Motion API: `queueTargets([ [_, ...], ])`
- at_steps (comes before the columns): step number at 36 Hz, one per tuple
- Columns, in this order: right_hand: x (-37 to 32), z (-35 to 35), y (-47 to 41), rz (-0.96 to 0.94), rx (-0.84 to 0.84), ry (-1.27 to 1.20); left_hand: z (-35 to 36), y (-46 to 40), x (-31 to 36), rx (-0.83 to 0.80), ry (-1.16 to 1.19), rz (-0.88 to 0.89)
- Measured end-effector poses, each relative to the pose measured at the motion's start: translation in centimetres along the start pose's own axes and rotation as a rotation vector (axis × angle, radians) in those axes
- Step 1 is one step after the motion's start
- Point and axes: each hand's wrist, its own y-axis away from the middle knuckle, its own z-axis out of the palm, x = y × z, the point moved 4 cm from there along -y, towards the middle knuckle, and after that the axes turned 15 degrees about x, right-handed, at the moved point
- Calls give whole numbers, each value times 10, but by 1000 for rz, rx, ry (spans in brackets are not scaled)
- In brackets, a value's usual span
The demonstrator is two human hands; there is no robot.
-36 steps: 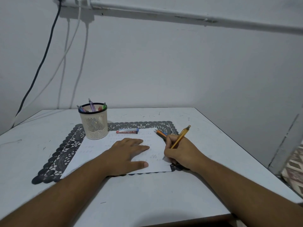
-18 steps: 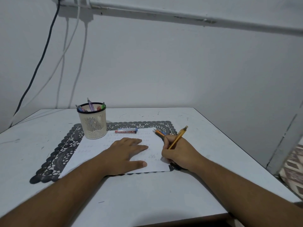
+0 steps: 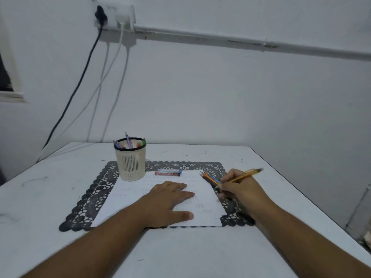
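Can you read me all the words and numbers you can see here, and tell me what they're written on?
No text can be read here.
Sheet of paper: faint handwritten marks, too pale and blurred to read.
Small red and blue case: a printed label, too small and blurred to read.
Yellow pen in the right hand: no print shows.

White scuffed table [image 3: 180, 257]; black lace mat [image 3: 94, 199] flat near middle.

The left hand [image 3: 168, 201] lies flat, palm down, fingers straight toward 2 o'clock. At its 3 o'clock the right hand [image 3: 239, 189] pinches a pen [image 3: 245, 175] in curled fingers.
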Motion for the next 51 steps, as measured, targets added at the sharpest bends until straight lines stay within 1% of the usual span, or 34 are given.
queueTargets([
  [4,-3,14,-10,184,-26,-157,0,-1,-2,9,8,7],
  [6,-8,26,-13,199,-67,-188,-3,0,-2,39,30,7],
  [7,-12,32,-15,181,-95,-172,-5,0,-2,81,51,-2],
  [9,-20,45,-16,126,-145,-101,-14,-1,-3,247,90,-19],
  [11,-32,56,-19,74,-157,-57,-30,-2,-5,497,120,-3],
  [14,-53,78,-25,16,-102,-94,-57,2,-12,915,146,38],
  [16,-64,97,-30,8,-75,-122,-71,9,-22,1134,145,-12],
  [18,-74,119,-37,18,-56,-156,-80,16,-35,1254,150,-127],
  [20,-83,142,-43,39,-53,-260,-85,22,-48,1326,150,-250],
  [22,-93,162,-48,-7,-35,-297,-86,27,-65,1392,124,-365],
  [23,-98,171,-50,-56,-22,-284,-85,29,-74,1405,122,-428],
  [25,-109,186,-53,-171,4,-269,-78,29,-91,1357,149,-557],
  [27,-117,200,-55,-299,35,-231,-71,28,-107,1233,206,-683],
  [30,-125,221,-58,-527,77,-91,-58,22,-127,1030,308,-836],
  [33,-128,239,-60,-635,44,34,-44,16,-141,875,281,-913],
  [35,-127,249,-59,-678,23,121,-37,14,-147,833,241,-929],
  [41,-114,265,-66,-697,-9,302,-37,14,-147,866,204,-896],
  [51,-93,261,-67,-608,-20,314,-41,17,-141,835,230,-908],
])
